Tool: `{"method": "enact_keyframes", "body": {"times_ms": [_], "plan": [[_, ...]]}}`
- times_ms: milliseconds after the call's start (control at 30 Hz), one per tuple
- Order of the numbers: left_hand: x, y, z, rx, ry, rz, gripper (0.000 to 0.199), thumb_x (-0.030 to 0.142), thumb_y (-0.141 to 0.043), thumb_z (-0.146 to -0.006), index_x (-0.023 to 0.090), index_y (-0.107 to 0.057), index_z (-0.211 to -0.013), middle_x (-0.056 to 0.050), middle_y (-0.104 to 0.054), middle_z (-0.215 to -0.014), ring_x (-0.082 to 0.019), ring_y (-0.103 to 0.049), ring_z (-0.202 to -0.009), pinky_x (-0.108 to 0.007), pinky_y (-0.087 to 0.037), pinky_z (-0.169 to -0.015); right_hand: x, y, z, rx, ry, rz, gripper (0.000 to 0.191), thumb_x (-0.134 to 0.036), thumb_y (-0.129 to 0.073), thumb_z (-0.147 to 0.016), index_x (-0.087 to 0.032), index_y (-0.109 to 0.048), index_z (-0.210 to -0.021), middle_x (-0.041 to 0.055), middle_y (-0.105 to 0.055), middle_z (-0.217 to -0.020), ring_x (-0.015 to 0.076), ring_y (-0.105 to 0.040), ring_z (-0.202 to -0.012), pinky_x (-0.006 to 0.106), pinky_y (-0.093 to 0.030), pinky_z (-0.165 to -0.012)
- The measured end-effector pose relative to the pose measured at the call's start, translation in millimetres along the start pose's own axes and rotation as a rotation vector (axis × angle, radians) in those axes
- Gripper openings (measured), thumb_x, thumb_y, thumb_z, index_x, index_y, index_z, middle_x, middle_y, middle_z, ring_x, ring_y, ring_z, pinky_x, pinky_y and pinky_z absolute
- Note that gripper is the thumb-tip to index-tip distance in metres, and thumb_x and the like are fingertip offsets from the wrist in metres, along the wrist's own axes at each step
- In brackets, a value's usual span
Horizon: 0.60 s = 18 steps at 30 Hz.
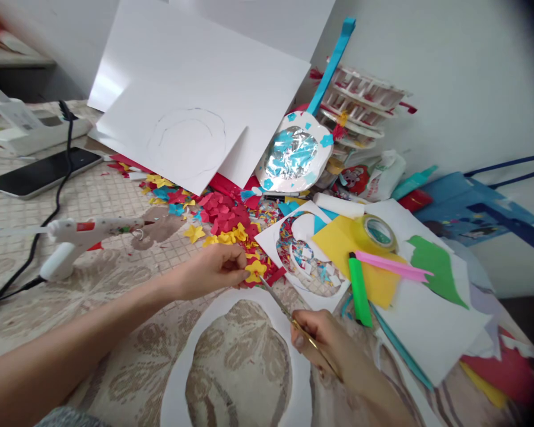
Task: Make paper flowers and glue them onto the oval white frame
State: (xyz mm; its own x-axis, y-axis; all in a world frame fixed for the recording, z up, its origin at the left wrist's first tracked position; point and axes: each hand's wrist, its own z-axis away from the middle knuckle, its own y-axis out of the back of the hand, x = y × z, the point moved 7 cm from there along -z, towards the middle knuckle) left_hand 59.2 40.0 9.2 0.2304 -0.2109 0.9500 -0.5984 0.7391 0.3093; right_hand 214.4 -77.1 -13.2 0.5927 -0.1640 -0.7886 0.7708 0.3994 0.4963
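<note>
Between the thumb and fingers of my left hand (220,268) is a small yellow paper flower (255,270). My right hand (323,335) grips a pair of gold-coloured scissors (314,343), whose tips touch or nearly touch the flower's right edge. The blades look close together. Below both hands lies a white paper ring (213,314) with a wavy outline, flat on the patterned tablecloth. Just beyond the flower are heaps of red paper flowers (222,210) and loose yellow paper flowers (231,235).
A glue gun (78,237) and a phone (42,172) lie left. White boards (204,83) lean behind. A round fan-like craft (293,151) with a blue handle stands behind right. Tape (376,233), a green highlighter (360,290) and paper sheets (436,332) cover the right side.
</note>
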Motion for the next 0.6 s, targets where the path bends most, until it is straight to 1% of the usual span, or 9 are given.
{"method": "enact_keyframes", "body": {"times_ms": [167, 333, 600], "plan": [[2.1, -0.2, 0.2, -0.006, -0.003, 0.002, 0.016, 0.027, -0.051, -0.081, 0.017, -0.046, -0.07, 0.001, -0.058, -0.062, -0.009, -0.051, -0.057, -0.019, -0.037, -0.05, -0.1, 0.3, -0.8, -0.003, -0.03, -0.002, 0.051, -0.064, -0.044, -0.082, -0.02, -0.034, -0.059, -0.0059, -0.028, -0.055, 0.0089, -0.024, -0.051, 0.022, -0.015, -0.044], [2.7, 0.0, 0.7, -0.003, -0.007, 0.0, 0.016, 0.027, -0.051, -0.081, 0.017, -0.046, -0.07, 0.001, -0.058, -0.063, -0.009, -0.051, -0.057, -0.019, -0.038, -0.05, -0.4, 1.1, -0.6, 0.003, -0.012, -0.013, 0.049, -0.06, -0.048, -0.082, -0.02, -0.033, -0.059, -0.0068, -0.028, -0.054, 0.0083, -0.023, -0.05, 0.022, -0.016, -0.044], [1.6, -0.6, 1.1, 0.007, -0.003, -0.023, 0.017, 0.028, -0.053, -0.08, 0.017, -0.046, -0.068, 0.003, -0.054, -0.061, -0.009, -0.051, -0.058, -0.018, -0.038, -0.05, 0.2, 0.5, -0.5, 0.009, -0.015, -0.003, 0.045, -0.054, -0.052, -0.082, -0.019, -0.034, -0.059, -0.0059, -0.026, -0.057, 0.0092, -0.023, -0.053, 0.023, -0.016, -0.044]]}}
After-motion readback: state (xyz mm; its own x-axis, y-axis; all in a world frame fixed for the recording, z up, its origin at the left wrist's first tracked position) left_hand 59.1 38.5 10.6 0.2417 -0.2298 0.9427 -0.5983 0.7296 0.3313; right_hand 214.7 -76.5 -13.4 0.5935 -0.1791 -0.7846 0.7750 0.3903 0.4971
